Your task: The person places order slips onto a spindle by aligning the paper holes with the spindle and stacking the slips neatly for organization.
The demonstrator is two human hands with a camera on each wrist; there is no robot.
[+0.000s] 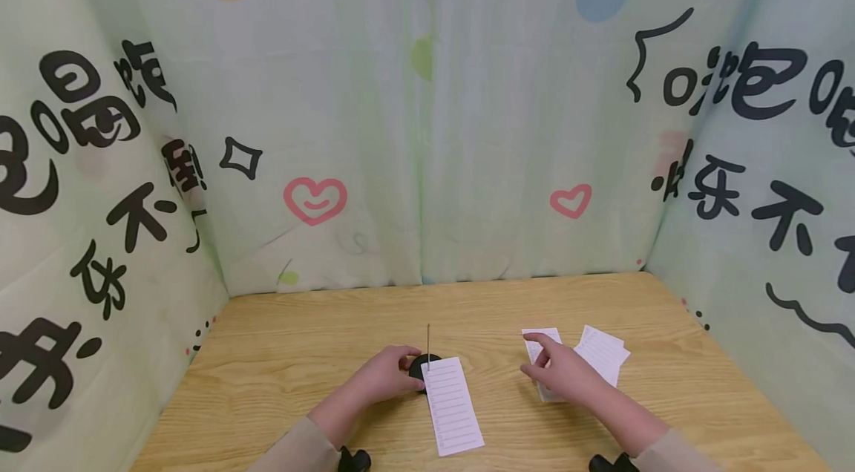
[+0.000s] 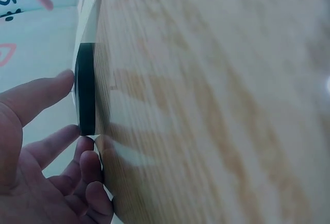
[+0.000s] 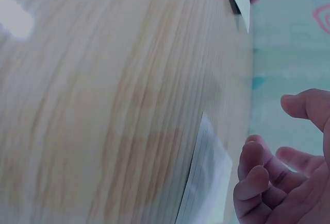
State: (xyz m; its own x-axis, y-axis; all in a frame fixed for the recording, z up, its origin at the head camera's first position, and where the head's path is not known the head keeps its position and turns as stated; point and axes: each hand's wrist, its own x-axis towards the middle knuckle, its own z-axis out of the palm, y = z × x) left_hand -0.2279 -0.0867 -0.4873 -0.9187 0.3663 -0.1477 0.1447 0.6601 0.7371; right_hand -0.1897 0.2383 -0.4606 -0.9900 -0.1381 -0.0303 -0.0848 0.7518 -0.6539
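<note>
Near the front middle of the table in the head view stands a bill spike [image 1: 415, 366], a thin upright metal pin on a round black base. My left hand [image 1: 389, 371] holds that base at its left side, thumb and fingers at the rim, as the left wrist view of the black disc [image 2: 86, 90] also shows. A lined white paper slip [image 1: 454, 409] is on the spike by its top end. My right hand [image 1: 566, 371] hovers over more lined slips [image 1: 544, 394], fingers loosely bent, nothing between thumb and fingers. Part of those slips is hidden beneath it.
Several fanned white slips [image 1: 601, 355] lie just right of my right hand. The wooden table [image 1: 300, 327] is enclosed by pale printed curtains [image 1: 427, 160] at the back and both sides.
</note>
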